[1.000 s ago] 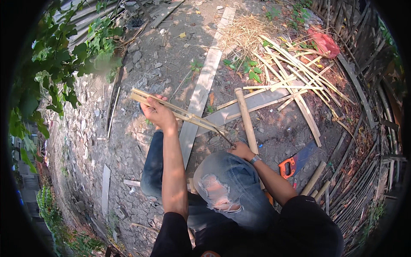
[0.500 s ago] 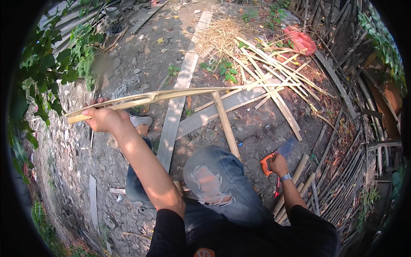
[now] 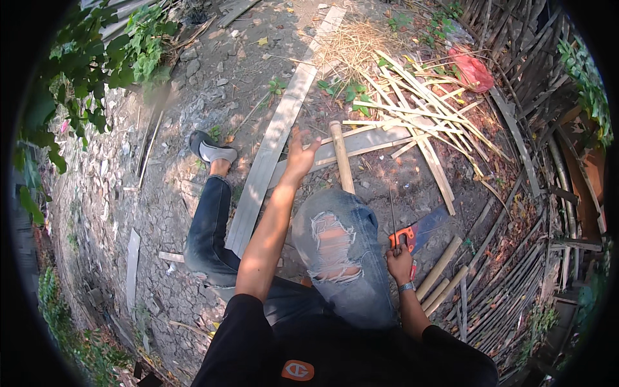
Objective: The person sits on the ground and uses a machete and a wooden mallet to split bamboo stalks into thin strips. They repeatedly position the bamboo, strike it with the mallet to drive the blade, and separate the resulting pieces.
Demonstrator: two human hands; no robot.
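Note:
My left hand (image 3: pixel 302 155) is held out over the long grey board with its fingers apart and nothing in them. Just right of it a round bamboo pole (image 3: pixel 340 155) slants up from beside my bent knee. Low on the right, my right hand (image 3: pixel 400 259) is closed round the orange handle of a handsaw (image 3: pixel 431 227), whose blade points away to the right, close to the ground. Beyond both hands lies a loose pile of split bamboo strips (image 3: pixel 425 119), crossing one another over a grey plank (image 3: pixel 367 142).
The long grey board (image 3: pixel 274 145) runs away from me across cracked soil. Short bamboo lengths (image 3: pixel 440 271) lie beside my right wrist. A red plastic bag (image 3: pixel 471 68) sits behind the strips. Stacked poles (image 3: pixel 500 284) and a stick fence (image 3: pixel 516 39) line the right side.
My left hand has let go of the split bamboo piece and moved right, from far left to near the pole. My right hand still grips the saw. The view has shifted slightly.

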